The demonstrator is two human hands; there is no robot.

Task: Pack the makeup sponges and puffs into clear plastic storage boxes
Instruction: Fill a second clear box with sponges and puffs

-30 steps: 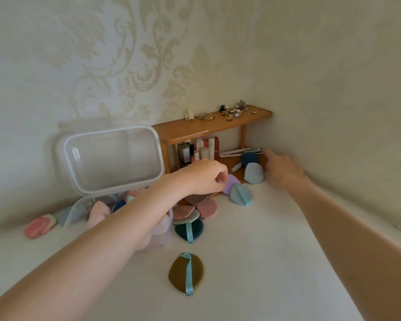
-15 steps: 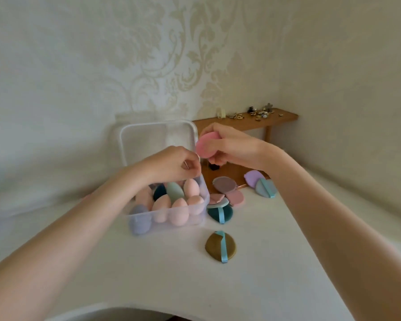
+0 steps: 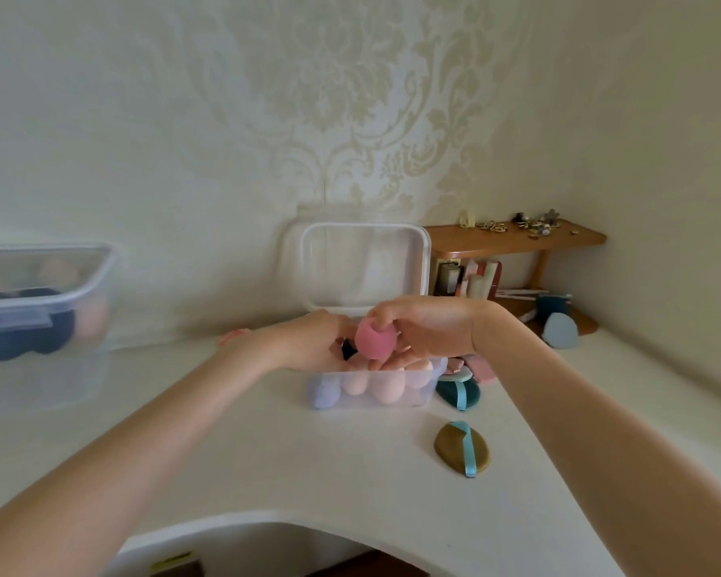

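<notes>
Fingers of right hand [image 3: 427,326] pinch one pink sponge [image 3: 376,339]; left hand's [image 3: 309,341] unclear.

**Desk corner and its wooden shelf**

A white desk [image 3: 267,460] with a curved front edge meets walls papered in pale damask wallpaper [image 3: 350,97]. In the right corner stands a small wooden shelf [image 3: 513,239], with small trinkets [image 3: 533,224] scattered on top. Beneath its top, several upright cosmetic tubes [image 3: 475,281] are lined up.
</notes>
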